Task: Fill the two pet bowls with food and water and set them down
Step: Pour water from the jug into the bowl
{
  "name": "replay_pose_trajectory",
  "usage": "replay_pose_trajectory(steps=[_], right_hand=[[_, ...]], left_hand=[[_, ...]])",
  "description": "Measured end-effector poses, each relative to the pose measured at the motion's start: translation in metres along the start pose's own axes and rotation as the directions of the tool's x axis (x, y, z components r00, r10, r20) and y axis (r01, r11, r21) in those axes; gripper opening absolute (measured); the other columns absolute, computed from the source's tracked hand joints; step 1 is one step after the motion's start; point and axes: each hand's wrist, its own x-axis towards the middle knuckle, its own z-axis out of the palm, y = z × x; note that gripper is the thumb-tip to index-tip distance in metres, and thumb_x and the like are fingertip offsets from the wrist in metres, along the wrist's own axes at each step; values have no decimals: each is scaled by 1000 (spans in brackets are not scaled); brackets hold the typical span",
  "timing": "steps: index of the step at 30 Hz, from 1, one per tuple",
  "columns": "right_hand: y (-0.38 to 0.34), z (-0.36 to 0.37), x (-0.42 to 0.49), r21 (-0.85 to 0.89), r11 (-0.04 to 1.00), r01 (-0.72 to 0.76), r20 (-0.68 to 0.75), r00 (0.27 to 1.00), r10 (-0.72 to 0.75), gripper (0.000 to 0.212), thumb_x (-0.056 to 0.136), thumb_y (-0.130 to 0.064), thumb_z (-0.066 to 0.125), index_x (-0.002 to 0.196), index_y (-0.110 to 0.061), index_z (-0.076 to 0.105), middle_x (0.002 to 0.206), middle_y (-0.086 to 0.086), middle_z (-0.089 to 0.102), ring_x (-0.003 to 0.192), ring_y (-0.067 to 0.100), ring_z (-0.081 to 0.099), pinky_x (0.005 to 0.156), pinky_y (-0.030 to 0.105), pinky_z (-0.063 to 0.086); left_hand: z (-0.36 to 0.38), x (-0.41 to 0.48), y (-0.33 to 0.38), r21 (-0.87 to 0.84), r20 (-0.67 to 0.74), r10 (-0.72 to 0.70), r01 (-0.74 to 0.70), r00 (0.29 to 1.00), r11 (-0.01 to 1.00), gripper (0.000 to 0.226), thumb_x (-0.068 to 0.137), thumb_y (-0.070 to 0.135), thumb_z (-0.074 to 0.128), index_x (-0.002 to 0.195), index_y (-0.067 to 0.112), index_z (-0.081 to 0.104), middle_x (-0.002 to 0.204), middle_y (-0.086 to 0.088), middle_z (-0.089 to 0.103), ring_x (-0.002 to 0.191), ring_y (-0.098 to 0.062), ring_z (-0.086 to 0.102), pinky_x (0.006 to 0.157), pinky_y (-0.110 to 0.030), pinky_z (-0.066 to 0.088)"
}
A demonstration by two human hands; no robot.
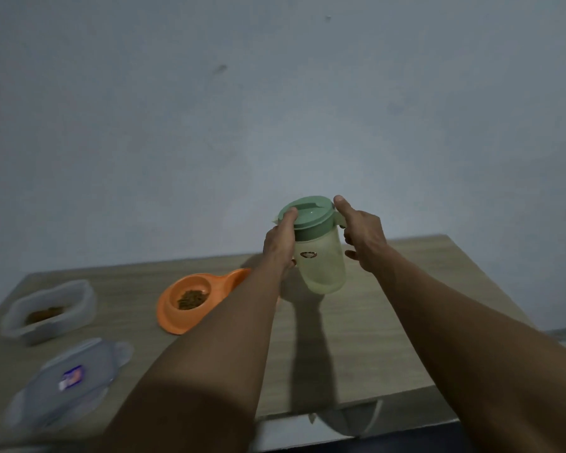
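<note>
**Here, jug aloft in both hands**

The jug hangs slightly tilted above the surface, just right of the orange bowl. The left hand wraps its body, thumb on the green lid. The right hand has its fingers curled at the handle, forefinger against the lid's rim. Kibble lies in the bowl. Farther left sit a tub and its clear lid.

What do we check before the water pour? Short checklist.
1. Grip on pitcher by left hand and right hand: ok.
2. Spout in green lid open: cannot tell.
3. Water inside pitcher: cannot tell.
4. Food: kibble in orange bowl: ok.
5. Bowl's other side free for water: cannot tell, left arm hides it.
</note>
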Motion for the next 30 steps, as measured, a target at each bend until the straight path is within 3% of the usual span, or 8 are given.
replay_pose_trajectory(steps=[8, 13, 17, 20, 24, 30], right_hand=[[2, 68, -28, -73, 997, 22, 17, 1000, -21, 59, 72, -59, 73, 90, -4, 63, 82, 6, 59, 77, 22, 50, 71, 38, 42], [2, 83, -33, -160, 987, 35, -10, 999, -37, 71, 68, -59, 77, 97, 4, 65, 83, 9, 57, 73, 22, 45, 64, 34, 37], [4, 91, -33, -229, 972, 46, -19, 998, -51, 81, 64, -60, 79, 102, 10, 63, 85, 10, 52, 74, 23, 45, 65, 34, 36], [6, 93, -32, -295, 953, 66, -29, 997, -77, 83, 65, -60, 78, 107, 10, 63, 84, 10, 54, 73, 23, 47, 66, 34, 38], [9, 93, -32, -374, 923, 86, -25, 994, -103, 83, 65, -62, 76, 99, 12, 65, 75, 9, 50, 64, 21, 41, 57, 33, 32], [11, 95, -33, -451, 889, 76, -46, 993, -108, 72, 67, -62, 75, 82, 8, 65, 73, 10, 52, 59, 22, 42, 57, 33, 35]], left_hand=[[-73, -3, -17, -143, 71, -11, 21, 997, 989, 42, 88, 57, 49, 115, 27, 59, 102, 2, 66, 93, -17, 62, 76, -34, 52], [-76, -4, -39, -332, 47, -57, 69, 997, 941, 87, 59, 72, 60, 131, 23, 53, 115, -3, 67, 102, -24, 66, 85, -45, 55], [-73, -3, -56, -480, 40, -45, 59, 998, 875, 78, 59, 70, 67, 118, 19, 65, 106, -7, 73, 99, -28, 69, 87, -49, 56], [-70, -5, -65, -510, 59, -89, 106, 994, 854, 81, 55, 75, 67, 116, 21, 68, 105, -4, 74, 98, -26, 70, 86, -45, 57], [-68, -5, -70, -520, 73, -165, 179, 984, 835, 86, 49, 76, 66, 116, 21, 66, 106, -6, 73, 97, -28, 70, 81, -44, 59], [-64, 2, -78, -537, 68, -169, 178, 983, 825, 79, 51, 71, 65, 113, 22, 68, 105, -5, 74, 96, -27, 70, 85, -47, 57]])
